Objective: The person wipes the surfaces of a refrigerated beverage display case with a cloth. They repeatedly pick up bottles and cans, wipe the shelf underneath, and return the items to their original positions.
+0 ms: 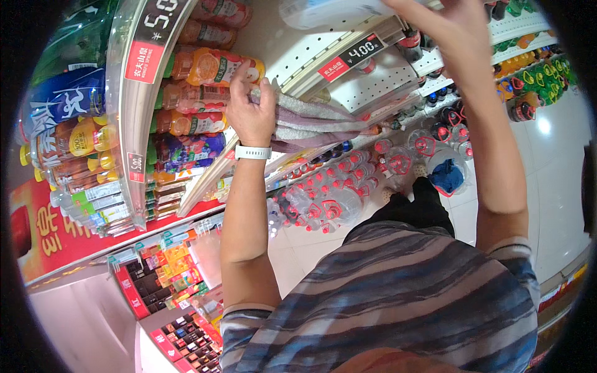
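Observation:
My left hand [252,105], with a pale watch strap at the wrist, holds a striped grey and mauve cloth [312,121] that hangs over the shelf edge. Its fingertips are next to an orange juice bottle [210,66] lying in the row on the shelf. Below that bottle are pink juice bottles [189,97] and a purple one [191,148]. My right hand [450,23] is raised at the top edge, partly cut off and blurred, close to a large clear plastic bottle or container [326,11]; whether it grips this cannot be told.
White perforated shelves [373,88] carry price strips [352,57]. Large water bottles with red caps [343,205] stand on the floor by my feet, beside a clear tub with a blue cloth [446,176]. More drink bottles [536,79] line the right. Packed shelves [179,270] are at lower left.

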The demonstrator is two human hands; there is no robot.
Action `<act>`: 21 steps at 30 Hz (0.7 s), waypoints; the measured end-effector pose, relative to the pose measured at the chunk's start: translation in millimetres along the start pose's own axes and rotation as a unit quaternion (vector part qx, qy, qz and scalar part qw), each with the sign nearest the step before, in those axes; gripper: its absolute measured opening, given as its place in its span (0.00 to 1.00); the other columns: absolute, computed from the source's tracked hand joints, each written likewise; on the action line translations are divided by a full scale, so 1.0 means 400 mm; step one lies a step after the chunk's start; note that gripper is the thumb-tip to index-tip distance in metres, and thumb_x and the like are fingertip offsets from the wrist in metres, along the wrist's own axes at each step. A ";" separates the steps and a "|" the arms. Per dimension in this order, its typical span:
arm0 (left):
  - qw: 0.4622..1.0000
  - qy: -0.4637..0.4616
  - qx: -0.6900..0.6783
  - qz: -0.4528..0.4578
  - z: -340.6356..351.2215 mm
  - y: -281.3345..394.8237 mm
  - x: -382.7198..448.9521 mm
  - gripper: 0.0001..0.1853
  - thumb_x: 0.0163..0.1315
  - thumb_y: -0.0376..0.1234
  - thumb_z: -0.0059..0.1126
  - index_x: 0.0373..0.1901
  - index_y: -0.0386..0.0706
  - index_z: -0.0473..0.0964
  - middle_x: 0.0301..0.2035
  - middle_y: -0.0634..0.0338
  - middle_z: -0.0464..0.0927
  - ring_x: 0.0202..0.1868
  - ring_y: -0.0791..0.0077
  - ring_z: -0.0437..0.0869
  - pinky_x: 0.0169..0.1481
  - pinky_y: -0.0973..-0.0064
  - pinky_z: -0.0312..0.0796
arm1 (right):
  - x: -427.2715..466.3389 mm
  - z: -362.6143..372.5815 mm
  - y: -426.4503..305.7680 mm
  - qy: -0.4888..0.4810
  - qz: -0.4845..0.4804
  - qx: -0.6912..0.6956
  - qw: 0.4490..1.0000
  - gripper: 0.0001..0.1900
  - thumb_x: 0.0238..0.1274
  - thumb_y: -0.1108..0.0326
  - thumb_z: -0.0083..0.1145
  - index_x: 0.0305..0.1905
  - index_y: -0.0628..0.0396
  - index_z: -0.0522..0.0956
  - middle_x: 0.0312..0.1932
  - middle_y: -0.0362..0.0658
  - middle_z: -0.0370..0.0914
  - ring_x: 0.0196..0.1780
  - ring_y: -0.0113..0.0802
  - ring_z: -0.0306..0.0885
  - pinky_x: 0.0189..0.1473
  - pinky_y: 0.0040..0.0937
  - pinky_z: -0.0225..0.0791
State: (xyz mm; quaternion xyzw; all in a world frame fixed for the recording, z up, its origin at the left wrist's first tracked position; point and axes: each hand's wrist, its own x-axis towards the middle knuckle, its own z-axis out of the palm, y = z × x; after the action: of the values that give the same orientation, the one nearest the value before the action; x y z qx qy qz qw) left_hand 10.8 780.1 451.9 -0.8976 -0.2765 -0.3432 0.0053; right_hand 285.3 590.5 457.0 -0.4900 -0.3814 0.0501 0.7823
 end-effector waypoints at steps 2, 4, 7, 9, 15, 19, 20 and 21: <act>1.000 0.006 -0.018 0.010 -0.005 0.000 0.000 0.22 0.62 0.32 0.64 0.59 0.41 0.77 0.43 0.50 0.85 0.38 0.63 0.87 0.45 0.67 0.77 | -0.090 -0.088 0.025 0.039 0.045 0.019 0.998 0.28 0.61 0.61 0.66 0.65 0.56 0.72 0.62 0.48 0.74 0.64 0.39 0.73 0.67 0.39 0.66; 0.999 0.005 -0.040 0.005 -0.009 -0.010 -0.015 0.20 0.63 0.28 0.63 0.58 0.39 0.78 0.44 0.51 0.85 0.38 0.67 0.87 0.47 0.70 0.77 | -0.168 -0.136 0.020 0.071 0.140 0.070 0.985 0.31 0.67 0.56 0.61 0.70 0.58 0.69 0.66 0.49 0.72 0.67 0.40 0.72 0.69 0.41 0.64; 0.987 0.014 -0.152 -0.056 -0.028 -0.019 -0.037 0.19 0.64 0.24 0.60 0.58 0.37 0.78 0.42 0.55 0.85 0.38 0.72 0.86 0.49 0.73 0.76 | -0.271 -0.174 -0.020 0.085 0.190 0.275 0.938 0.28 0.66 0.63 0.61 0.67 0.60 0.67 0.60 0.43 0.72 0.62 0.33 0.74 0.66 0.37 0.66; 0.993 -0.012 -0.113 -0.027 -0.079 0.055 -0.031 0.20 0.66 0.22 0.56 0.60 0.36 0.76 0.36 0.59 0.82 0.36 0.76 0.83 0.48 0.76 0.74 | -0.337 -0.187 -0.026 0.128 0.236 0.260 0.927 0.32 0.62 0.62 0.64 0.69 0.58 0.66 0.63 0.45 0.71 0.65 0.36 0.73 0.67 0.38 0.66; 0.852 -0.264 -0.394 -0.221 -0.168 0.227 -0.167 0.59 0.53 0.59 0.75 0.77 0.34 0.56 0.39 0.60 0.79 0.37 0.77 0.80 0.45 0.77 0.74 | -0.459 -0.215 -0.004 0.066 0.350 0.284 0.890 0.39 0.56 0.57 0.72 0.70 0.55 0.64 0.67 0.47 0.69 0.69 0.38 0.70 0.71 0.39 0.63; 0.753 -0.323 -0.481 -0.313 -0.115 0.253 -0.265 0.60 0.52 0.55 0.78 0.79 0.37 0.52 0.59 0.58 0.72 0.61 0.71 0.74 0.67 0.70 0.64 | -0.475 -0.176 -0.011 0.067 0.390 0.298 0.869 0.35 0.53 0.64 0.72 0.64 0.55 0.66 0.58 0.43 0.72 0.62 0.33 0.73 0.66 0.33 0.66; 0.727 -0.330 -0.500 -0.336 -0.108 0.258 -0.285 0.58 0.55 0.54 0.77 0.79 0.38 0.52 0.65 0.57 0.68 0.67 0.70 0.70 0.73 0.67 0.60 | -0.492 -0.170 -0.005 0.066 0.407 0.304 0.859 0.34 0.53 0.65 0.72 0.64 0.55 0.66 0.57 0.42 0.72 0.62 0.33 0.73 0.65 0.33 0.66; 0.735 -0.320 -0.502 -0.325 -0.097 0.254 -0.313 0.54 0.60 0.52 0.74 0.79 0.38 0.52 0.65 0.57 0.68 0.67 0.70 0.70 0.73 0.67 0.60 | -0.500 -0.171 -0.004 0.065 0.426 0.308 0.848 0.34 0.54 0.66 0.71 0.64 0.54 0.66 0.57 0.42 0.72 0.61 0.33 0.73 0.64 0.33 0.67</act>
State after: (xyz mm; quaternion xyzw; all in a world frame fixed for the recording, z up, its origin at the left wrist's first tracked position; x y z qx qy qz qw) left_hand -38.9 624.7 422.3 -0.6825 -0.3245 -0.1056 -0.6464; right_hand 188.1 449.5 333.0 -0.3404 -0.0489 0.4613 0.8179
